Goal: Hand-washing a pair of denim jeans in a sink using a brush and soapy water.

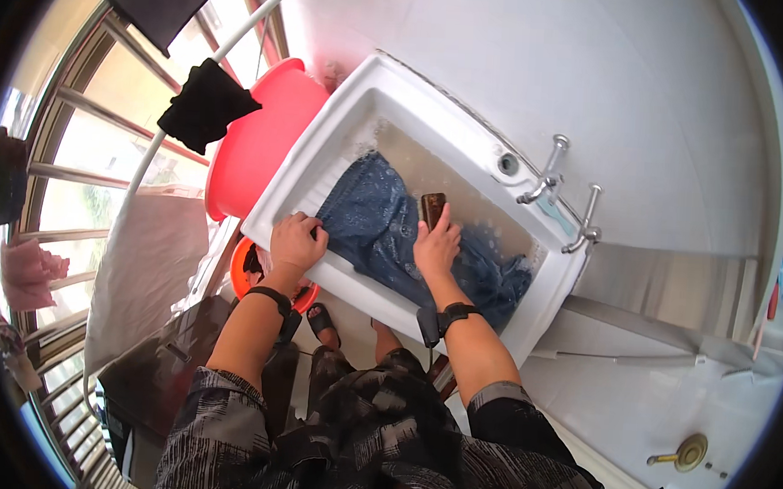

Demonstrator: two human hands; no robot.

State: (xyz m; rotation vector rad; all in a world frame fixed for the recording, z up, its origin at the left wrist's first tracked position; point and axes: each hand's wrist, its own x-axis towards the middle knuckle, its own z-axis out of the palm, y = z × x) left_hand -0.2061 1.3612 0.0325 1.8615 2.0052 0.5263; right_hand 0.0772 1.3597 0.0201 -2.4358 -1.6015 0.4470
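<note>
My right hand grips a brown brush-like block over blue denim lying soaked beneath my fingers in the sink, seemingly partway done and unrinsed, while my left hand curls at the denim's left edge, grip unclear.

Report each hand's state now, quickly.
Left hand: fingers curled at the edge of the blue denim; whether it grips cannot be told.
Right hand: closed on a brown brush-like block, over the denim.
</note>
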